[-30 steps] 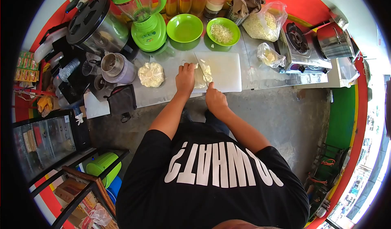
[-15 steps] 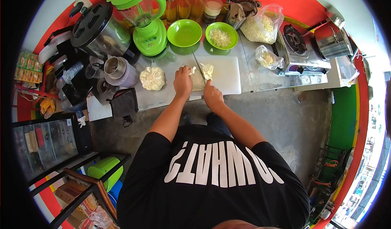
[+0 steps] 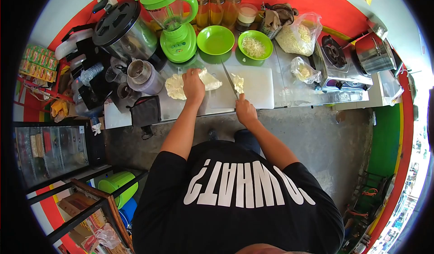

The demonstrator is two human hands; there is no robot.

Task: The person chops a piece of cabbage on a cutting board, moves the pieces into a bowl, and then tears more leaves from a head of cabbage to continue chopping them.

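On the white cutting board [image 3: 260,91] lies a small heap of pale cut pieces [image 3: 237,83]. My right hand [image 3: 246,110] is closed round the handle of a knife [image 3: 230,81], whose blade points away from me beside the heap. Left of the board, my left hand [image 3: 193,84] grips a pale, cabbage-like piece [image 3: 209,80], which reaches over the board's left edge. A pale, ridged vegetable [image 3: 175,87] sits just left of that hand, touching or partly behind the held piece.
Behind the board stand an empty green bowl [image 3: 216,40], a green bowl of shreds [image 3: 254,46] and a green blender [image 3: 177,37]. Plastic bags [image 3: 298,38] and a gas stove [image 3: 337,66] are at the right. A black pouch [image 3: 145,110] hangs over the front edge.
My left hand has moved left off the board with the pale piece, to beside the ridged vegetable. The knife stays in my right hand near the cut pieces. The camera view has shifted slightly.
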